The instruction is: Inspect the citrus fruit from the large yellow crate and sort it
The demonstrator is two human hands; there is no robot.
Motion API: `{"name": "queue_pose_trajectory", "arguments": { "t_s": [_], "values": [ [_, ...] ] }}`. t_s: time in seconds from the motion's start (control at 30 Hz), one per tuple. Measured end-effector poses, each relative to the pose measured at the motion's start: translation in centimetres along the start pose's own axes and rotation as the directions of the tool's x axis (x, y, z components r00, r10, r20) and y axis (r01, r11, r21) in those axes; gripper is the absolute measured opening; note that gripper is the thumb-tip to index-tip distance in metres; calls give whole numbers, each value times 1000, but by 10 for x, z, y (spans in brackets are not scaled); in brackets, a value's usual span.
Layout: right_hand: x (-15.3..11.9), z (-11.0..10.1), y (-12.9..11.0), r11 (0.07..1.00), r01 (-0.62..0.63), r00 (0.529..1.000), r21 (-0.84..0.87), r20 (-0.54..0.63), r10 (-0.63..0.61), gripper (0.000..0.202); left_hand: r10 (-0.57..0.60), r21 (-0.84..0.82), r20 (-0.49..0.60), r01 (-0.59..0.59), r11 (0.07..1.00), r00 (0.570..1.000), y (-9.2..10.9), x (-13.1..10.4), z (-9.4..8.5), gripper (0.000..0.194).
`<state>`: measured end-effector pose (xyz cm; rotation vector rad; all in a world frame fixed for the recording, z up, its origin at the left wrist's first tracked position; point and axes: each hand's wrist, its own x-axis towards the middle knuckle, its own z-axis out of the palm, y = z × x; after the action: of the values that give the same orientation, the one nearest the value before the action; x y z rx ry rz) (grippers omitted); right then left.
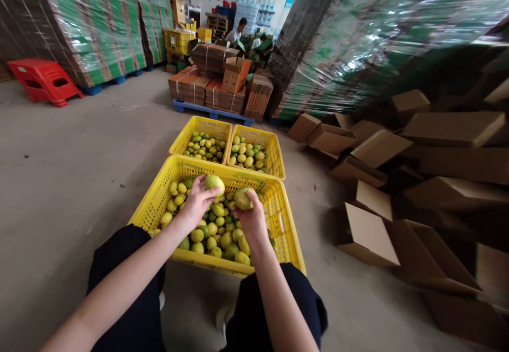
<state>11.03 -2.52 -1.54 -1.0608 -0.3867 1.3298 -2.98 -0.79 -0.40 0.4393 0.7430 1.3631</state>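
My left hand (196, 202) is closed around a yellow-green lemon (214, 183), raised above a yellow plastic crate (283, 203). To its right, my right hand (253, 218) grips a second, greener lemon (243, 198) over the same crate. Below both hands lie many loose lemons (212, 228), from green to yellow, spread over the crate's bottom. The crate stands on the floor in front of my knees. Beyond its far wall are two smaller-looking yellow crates, a left one (178, 141) and a right one (278, 156), each partly filled with lemons.
Open cardboard boxes (369, 230) lie heaped on the right. Flattened cartons (193, 84) sit on a blue pallet (214, 112) ahead. Film-wrapped stacks (107, 28) flank the way. A red stool (43, 79) stands left. A person (236, 33) is in the background.
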Motion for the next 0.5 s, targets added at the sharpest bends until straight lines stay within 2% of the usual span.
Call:
{"name": "queue_pose_trajectory", "arguments": {
  "t_s": [0.07, 0.1, 0.13, 0.2, 0.27, 0.33, 0.4, 0.5],
  "values": [
    [-4, 0, -1, 975, 200, 976, -92, -70, -207, 52, 123, 102, 84, -131, 986, 989, 4, -7, 2, 49],
    [-7, 0, -2, 936, 310, 944, -165, -67, -324, 59, 150, 150, 112, -166, 975, 982, 7, -10, 3, 52],
    [-10, 0, -2, 875, 420, 897, -241, -35, -440, 64, 159, 193, 128, -182, 964, 979, 9, -13, 5, 52],
    [-15, -1, -1, 710, 608, 774, -355, 68, -629, 66, 157, 242, 141, -188, 952, 978, 11, -19, 7, 49],
    [-17, -1, 1, 570, 717, 669, -401, 167, -724, 61, 139, 257, 176, -182, 949, 975, 12, -22, 9, 46],
    [-16, -2, 3, 498, 766, 612, -406, 227, -757, 57, 121, 261, 224, -179, 949, 967, 12, -22, 10, 46],
    [-15, -3, 3, 506, 775, 612, -379, 248, -751, 56, 123, 255, 246, -187, 949, 961, 11, -21, 9, 51],
    [-13, -1, -1, 648, 716, 698, -260, 243, -673, 63, 152, 237, 244, -211, 948, 958, 12, -18, 5, 49]
  ]
}}
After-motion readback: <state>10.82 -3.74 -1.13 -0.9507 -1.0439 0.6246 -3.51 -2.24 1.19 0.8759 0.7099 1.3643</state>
